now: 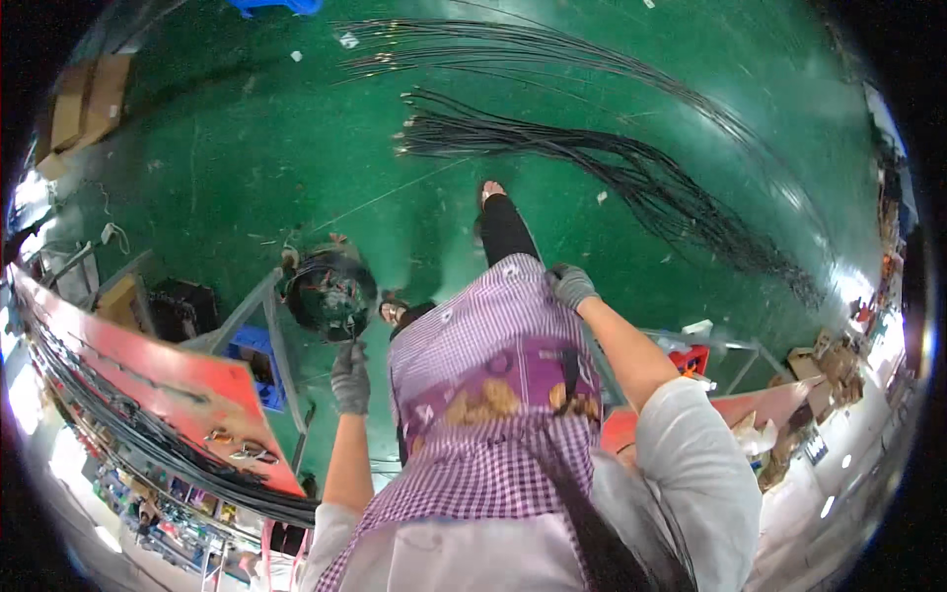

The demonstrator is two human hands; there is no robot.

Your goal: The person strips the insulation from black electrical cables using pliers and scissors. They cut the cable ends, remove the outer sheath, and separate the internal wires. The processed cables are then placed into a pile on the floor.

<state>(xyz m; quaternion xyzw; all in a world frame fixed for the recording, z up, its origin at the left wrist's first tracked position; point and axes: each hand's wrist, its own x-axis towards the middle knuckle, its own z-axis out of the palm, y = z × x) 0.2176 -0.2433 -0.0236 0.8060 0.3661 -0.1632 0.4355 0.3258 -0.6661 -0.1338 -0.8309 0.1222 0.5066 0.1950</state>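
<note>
My left hand [350, 379], in a grey knit glove, hangs at the near side of a round black bin [367, 314]. Its fingers are curled together near the rim; what they hold, if anything, is too small to make out. The bin has a dark liner and holds mixed scraps. My right hand [570, 287], gloved in grey too, is beside the right edge of my purple checked apron [493, 306]. Those fingers are bent inward with darker tips, and whatever lies inside them is hidden.
Long black cables [631, 163] with brassy ends lie in bundles across the green floor [227, 187]. A red-topped workbench [187, 370] carrying cables and hand tools stands at left, above a blue crate [258, 360]. Cardboard [94, 104] lies far left; another red-topped bench [730, 409] is at right.
</note>
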